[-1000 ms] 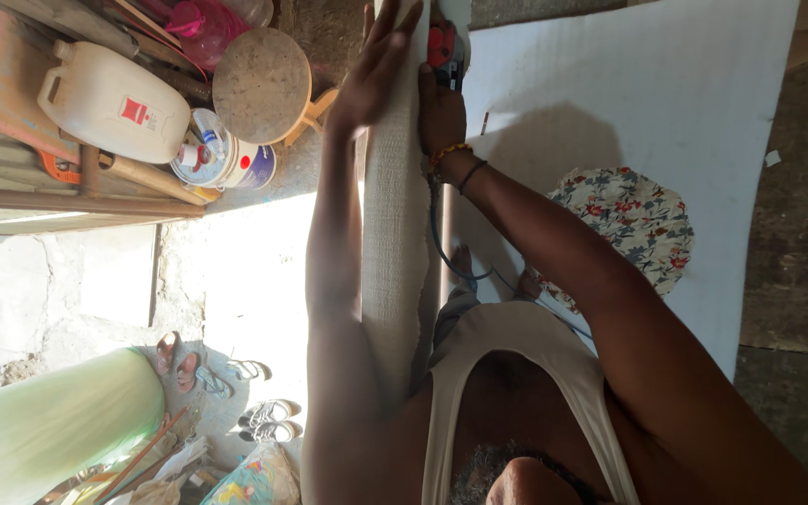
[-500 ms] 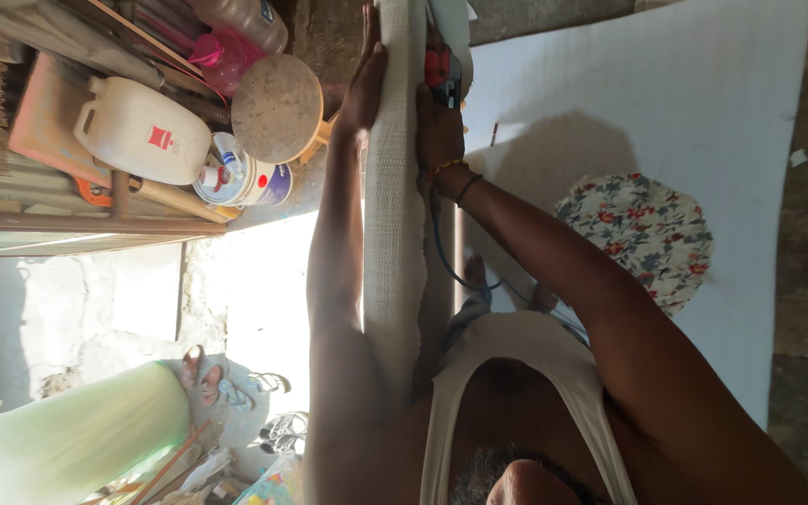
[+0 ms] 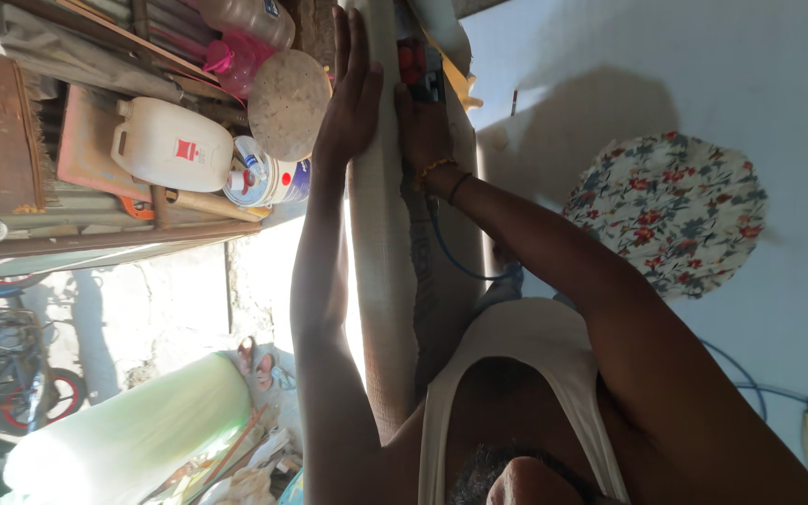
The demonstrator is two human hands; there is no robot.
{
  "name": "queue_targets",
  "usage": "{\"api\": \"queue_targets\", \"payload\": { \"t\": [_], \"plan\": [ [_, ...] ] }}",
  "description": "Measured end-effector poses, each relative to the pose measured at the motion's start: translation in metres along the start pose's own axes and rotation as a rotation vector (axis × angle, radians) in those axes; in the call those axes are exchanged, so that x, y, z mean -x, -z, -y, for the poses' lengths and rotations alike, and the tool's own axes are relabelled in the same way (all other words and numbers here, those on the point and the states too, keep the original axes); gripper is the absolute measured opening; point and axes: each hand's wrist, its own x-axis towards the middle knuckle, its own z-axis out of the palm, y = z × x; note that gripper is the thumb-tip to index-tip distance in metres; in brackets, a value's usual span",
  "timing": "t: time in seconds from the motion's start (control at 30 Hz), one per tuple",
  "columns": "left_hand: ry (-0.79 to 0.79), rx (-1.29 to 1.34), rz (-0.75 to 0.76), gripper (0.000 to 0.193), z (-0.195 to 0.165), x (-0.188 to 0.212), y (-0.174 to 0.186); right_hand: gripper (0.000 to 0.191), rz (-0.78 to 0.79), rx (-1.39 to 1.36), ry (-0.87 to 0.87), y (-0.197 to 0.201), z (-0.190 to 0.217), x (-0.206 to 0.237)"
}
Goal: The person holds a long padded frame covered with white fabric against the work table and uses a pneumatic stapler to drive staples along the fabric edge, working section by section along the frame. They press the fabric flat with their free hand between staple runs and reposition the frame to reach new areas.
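Two bare hands work a long pale board lying along a white table edge.

At far left, a white plastic jug (image 3: 168, 145) and a round stone slab (image 3: 288, 104) sit on cluttered shelving. The left hand (image 3: 352, 93) lies flat on the pale board (image 3: 381, 234), fingers straight and spread, gripping nothing. Just beside it, the right hand (image 3: 420, 131) closes around a red and black power tool (image 3: 420, 67). A floral cloth (image 3: 673, 213) lies on the white table (image 3: 610, 65).

A white plastic jerrycan (image 3: 170, 145) with a small red square label is seen upper left, a blue-and-white printed bucket (image 3: 268, 178) just beside it.
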Motion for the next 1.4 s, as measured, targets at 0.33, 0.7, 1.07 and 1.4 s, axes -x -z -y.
{"api": "queue_targets", "payload": {
  "t": [0.33, 0.7, 1.07, 1.4],
  "plan": [
    [0.111, 1.469, -0.057, 0.059, 0.025, -0.008, -0.017, 0.066, -0.001, 0.108, 0.048, -0.001, 0.000, -0.002],
    [0.081, 1.265, 0.042, 0.060, 0.016, -0.023, -0.009, 0.060, 0.018, 0.144, 0.078, 0.003, -0.007, -0.006],
    [0.044, -0.143, 0.001, 0.065, 0.015, 0.011, -0.009, 0.059, -0.009, 0.130, 0.002, -0.004, -0.019, -0.008],
    [0.151, -0.564, 0.102, 0.066, -0.023, 0.007, 0.000, 0.019, 0.238, 0.078, 0.360, 0.043, -0.056, -0.018]
  ]
}}
